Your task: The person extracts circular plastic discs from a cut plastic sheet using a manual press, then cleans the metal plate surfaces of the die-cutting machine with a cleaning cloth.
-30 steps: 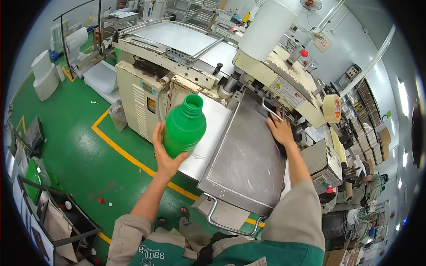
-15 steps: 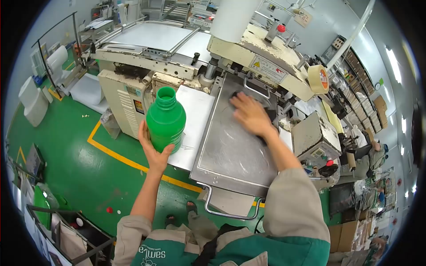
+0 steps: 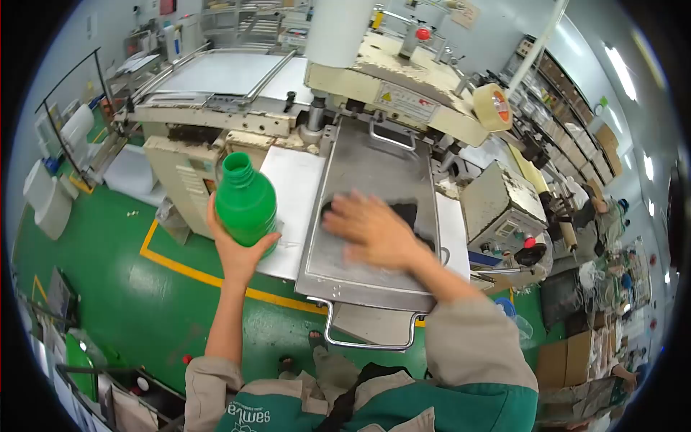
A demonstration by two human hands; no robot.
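My left hand is wrapped round a green plastic bottle, thumb on its right side. The bottle is upright with no cap on its neck. My right hand is blurred by motion and lies flat, fingers stretched out, on a black cloth. Parts of the cloth show at the fingertips and to the right of the hand; the rest is hidden under the palm. Beneath them is a flat metal plate with a handle at its near end and another at its far end.
A cream press head with a warning label spans the plate's far end. A tape roll hangs at its right. White sheet material lies left of the plate. A control box stands to the right. A black-framed cart is at lower left.
My right hand has moved toward me and to the left across the plate with the black cloth. The bottle stays upright in my left hand. The view has shifted slightly.
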